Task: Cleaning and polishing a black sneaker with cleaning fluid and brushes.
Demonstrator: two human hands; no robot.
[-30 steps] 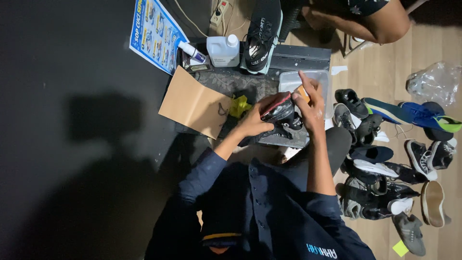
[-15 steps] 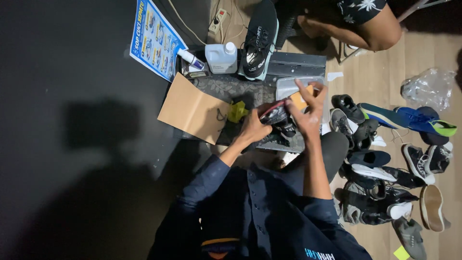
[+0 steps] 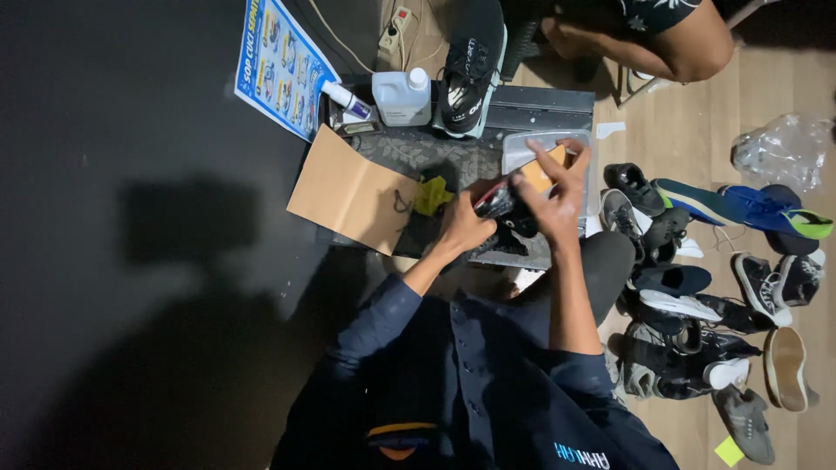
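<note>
My left hand (image 3: 464, 228) grips a dark shoe (image 3: 508, 207) with red trim, holding it over a patterned mat (image 3: 427, 155). My right hand (image 3: 557, 196) presses an orange-brown brush block (image 3: 540, 172) against the upper part of that shoe, fingers spread over it. A clear plastic tub (image 3: 521, 150) sits just behind the hands. A crumpled yellow cloth (image 3: 431, 195) lies to the left of the shoe.
A brown cardboard sheet (image 3: 347, 191) lies left of the mat. A white jug (image 3: 401, 97), a small tube (image 3: 347, 97) and a black sneaker (image 3: 468, 65) stand at the back. A blue poster (image 3: 280, 59) lies far left. Several shoes (image 3: 697, 296) pile up on the right. Another person's leg (image 3: 662, 39) sits at the top.
The camera view has shifted slightly. My right hand has slid the brush block along the shoe, and my left hand keeps its grip on the shoe.
</note>
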